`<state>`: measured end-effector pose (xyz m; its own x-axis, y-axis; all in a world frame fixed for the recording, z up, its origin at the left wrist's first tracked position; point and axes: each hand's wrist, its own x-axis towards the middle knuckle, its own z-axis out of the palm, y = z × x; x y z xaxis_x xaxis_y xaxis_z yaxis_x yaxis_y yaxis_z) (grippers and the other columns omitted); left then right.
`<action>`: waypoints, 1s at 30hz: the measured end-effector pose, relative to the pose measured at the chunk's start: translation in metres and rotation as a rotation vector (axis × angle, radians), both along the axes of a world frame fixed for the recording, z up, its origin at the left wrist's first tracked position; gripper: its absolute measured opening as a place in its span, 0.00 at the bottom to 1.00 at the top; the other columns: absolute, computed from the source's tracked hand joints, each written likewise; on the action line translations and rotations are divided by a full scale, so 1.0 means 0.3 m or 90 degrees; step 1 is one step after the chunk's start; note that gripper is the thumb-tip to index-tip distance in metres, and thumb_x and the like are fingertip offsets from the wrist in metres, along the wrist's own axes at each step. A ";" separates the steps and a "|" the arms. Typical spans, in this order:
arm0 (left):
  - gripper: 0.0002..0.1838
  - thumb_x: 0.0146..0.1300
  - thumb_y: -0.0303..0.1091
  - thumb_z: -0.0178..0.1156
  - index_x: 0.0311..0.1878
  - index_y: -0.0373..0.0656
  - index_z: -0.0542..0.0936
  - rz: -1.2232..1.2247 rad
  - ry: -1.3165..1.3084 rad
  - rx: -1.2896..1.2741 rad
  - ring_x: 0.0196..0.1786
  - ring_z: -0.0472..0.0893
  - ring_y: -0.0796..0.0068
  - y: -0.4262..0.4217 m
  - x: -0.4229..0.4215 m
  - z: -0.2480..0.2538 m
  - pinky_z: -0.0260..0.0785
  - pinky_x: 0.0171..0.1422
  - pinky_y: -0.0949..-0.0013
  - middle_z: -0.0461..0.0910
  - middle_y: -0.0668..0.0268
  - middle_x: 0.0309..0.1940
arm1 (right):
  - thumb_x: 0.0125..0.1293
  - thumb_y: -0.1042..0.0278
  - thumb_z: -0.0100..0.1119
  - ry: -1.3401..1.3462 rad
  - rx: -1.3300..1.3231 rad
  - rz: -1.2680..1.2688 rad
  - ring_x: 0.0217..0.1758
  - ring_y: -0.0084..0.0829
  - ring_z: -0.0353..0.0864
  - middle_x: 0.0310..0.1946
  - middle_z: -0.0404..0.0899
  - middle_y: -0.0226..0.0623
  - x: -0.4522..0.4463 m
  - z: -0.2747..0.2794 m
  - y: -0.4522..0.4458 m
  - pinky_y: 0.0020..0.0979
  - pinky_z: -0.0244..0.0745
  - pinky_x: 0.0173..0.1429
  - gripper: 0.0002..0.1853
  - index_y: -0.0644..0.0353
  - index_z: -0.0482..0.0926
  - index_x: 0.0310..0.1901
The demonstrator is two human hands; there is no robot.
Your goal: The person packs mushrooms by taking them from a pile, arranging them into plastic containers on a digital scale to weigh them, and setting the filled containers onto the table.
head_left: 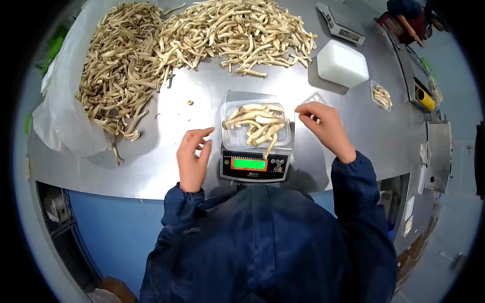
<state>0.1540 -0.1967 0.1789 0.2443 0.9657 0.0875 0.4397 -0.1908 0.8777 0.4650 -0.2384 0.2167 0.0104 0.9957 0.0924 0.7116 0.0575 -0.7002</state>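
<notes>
A clear plastic tray (230,135) holding several long pale mushrooms (260,121) rests on a digital scale (254,174) with a lit green display. One mushroom sticks out over the tray's front edge, above the display. To the left of the tray is my left hand (193,157), its fingers apart and nothing in it. My right hand (326,127) is just right of the tray, thumb and index fingertips close together; whether something small is between them cannot be made out. Neither hand touches the tray.
Large mushroom heaps (232,30) cover the back and left, beside a plastic sheet (65,106). At the right are a white block-like stack (342,63), another scale (341,25), a filled tray (381,96) and an empty tray (317,99). A person (406,20) is at the far right.
</notes>
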 end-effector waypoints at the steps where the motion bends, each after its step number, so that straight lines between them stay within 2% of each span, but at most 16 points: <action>1: 0.14 0.59 0.20 0.57 0.48 0.40 0.82 0.020 -0.018 -0.003 0.34 0.73 0.80 -0.007 -0.022 -0.004 0.67 0.41 0.76 0.78 0.65 0.38 | 0.60 0.74 0.60 0.005 -0.001 -0.019 0.30 0.31 0.79 0.31 0.81 0.38 0.004 -0.009 -0.032 0.28 0.73 0.34 0.08 0.62 0.81 0.41; 5: 0.12 0.63 0.23 0.56 0.49 0.38 0.80 0.056 -0.027 -0.022 0.39 0.73 0.80 -0.033 -0.088 -0.016 0.66 0.47 0.77 0.75 0.67 0.37 | 0.59 0.75 0.61 0.017 -0.017 -0.071 0.29 0.27 0.77 0.29 0.79 0.36 -0.016 -0.040 -0.136 0.25 0.72 0.32 0.08 0.62 0.81 0.41; 8: 0.11 0.63 0.24 0.56 0.48 0.37 0.80 0.055 -0.012 -0.006 0.39 0.73 0.80 -0.039 -0.091 0.001 0.66 0.47 0.77 0.75 0.67 0.37 | 0.58 0.77 0.62 0.063 -0.024 -0.062 0.28 0.25 0.76 0.28 0.78 0.34 -0.050 -0.047 -0.180 0.24 0.71 0.32 0.08 0.62 0.81 0.41; 12: 0.14 0.59 0.21 0.58 0.48 0.40 0.81 0.019 0.056 0.101 0.39 0.76 0.72 -0.024 -0.054 0.020 0.69 0.43 0.71 0.77 0.64 0.38 | 0.57 0.77 0.62 0.089 -0.019 -0.029 0.27 0.24 0.76 0.28 0.78 0.33 -0.091 -0.060 -0.191 0.23 0.69 0.30 0.09 0.61 0.81 0.41; 13: 0.14 0.57 0.21 0.59 0.48 0.41 0.81 -0.008 0.079 0.148 0.45 0.77 0.65 -0.016 -0.043 0.025 0.70 0.47 0.68 0.77 0.61 0.41 | 0.58 0.76 0.62 0.081 -0.024 -0.032 0.28 0.26 0.77 0.28 0.78 0.33 -0.099 -0.063 -0.187 0.25 0.70 0.31 0.09 0.60 0.81 0.41; 14: 0.16 0.56 0.21 0.60 0.49 0.42 0.81 -0.030 0.099 0.157 0.50 0.76 0.61 -0.015 -0.027 0.039 0.69 0.53 0.65 0.76 0.60 0.45 | 0.58 0.76 0.62 0.065 -0.020 -0.026 0.29 0.27 0.77 0.29 0.78 0.33 -0.103 -0.068 -0.182 0.25 0.70 0.31 0.09 0.60 0.80 0.41; 16: 0.18 0.55 0.23 0.62 0.51 0.43 0.80 -0.077 0.165 0.214 0.56 0.74 0.59 0.000 0.009 0.052 0.67 0.59 0.62 0.75 0.59 0.52 | 0.58 0.76 0.62 0.033 -0.011 -0.012 0.31 0.30 0.78 0.30 0.77 0.34 -0.109 -0.082 -0.167 0.27 0.71 0.33 0.09 0.60 0.80 0.41; 18: 0.26 0.53 0.25 0.65 0.58 0.45 0.76 -0.150 0.204 0.237 0.61 0.69 0.55 0.021 0.043 0.055 0.60 0.65 0.60 0.71 0.58 0.58 | 0.57 0.77 0.62 -0.002 0.027 0.013 0.31 0.31 0.77 0.30 0.77 0.35 -0.118 -0.103 -0.151 0.28 0.71 0.34 0.10 0.61 0.79 0.41; 20: 0.32 0.53 0.32 0.67 0.64 0.48 0.71 -0.213 0.251 0.241 0.66 0.64 0.53 0.038 0.083 0.044 0.54 0.70 0.51 0.66 0.57 0.63 | 0.56 0.77 0.62 -0.049 0.062 0.046 0.34 0.33 0.78 0.31 0.76 0.35 -0.128 -0.109 -0.133 0.30 0.73 0.36 0.11 0.60 0.79 0.42; 22: 0.38 0.53 0.39 0.68 0.67 0.49 0.66 -0.247 0.297 0.237 0.69 0.60 0.51 0.039 0.133 0.026 0.48 0.71 0.45 0.61 0.55 0.66 | 0.54 0.77 0.60 -0.110 0.095 0.085 0.38 0.36 0.79 0.34 0.75 0.35 -0.137 -0.108 -0.114 0.33 0.75 0.38 0.12 0.59 0.78 0.42; 26: 0.47 0.50 0.51 0.69 0.72 0.51 0.58 -0.293 0.344 0.224 0.73 0.52 0.48 0.028 0.205 -0.013 0.41 0.71 0.36 0.52 0.52 0.71 | 0.53 0.76 0.59 -0.164 0.142 0.176 0.39 0.37 0.77 0.33 0.74 0.36 -0.147 -0.106 -0.077 0.35 0.75 0.39 0.11 0.59 0.77 0.41; 27: 0.47 0.49 0.51 0.69 0.71 0.51 0.59 -0.291 0.347 0.243 0.71 0.53 0.45 0.025 0.218 -0.016 0.43 0.70 0.36 0.53 0.50 0.70 | 0.53 0.76 0.58 -0.177 0.148 0.197 0.39 0.38 0.77 0.32 0.73 0.36 -0.146 -0.112 -0.068 0.35 0.75 0.39 0.11 0.59 0.77 0.40; 30: 0.47 0.49 0.50 0.69 0.71 0.50 0.59 -0.292 0.353 0.211 0.72 0.53 0.46 0.022 0.238 -0.028 0.45 0.69 0.35 0.53 0.49 0.70 | 0.54 0.75 0.55 -0.214 0.150 0.238 0.38 0.37 0.76 0.31 0.71 0.35 -0.143 -0.116 -0.045 0.36 0.74 0.39 0.09 0.59 0.76 0.38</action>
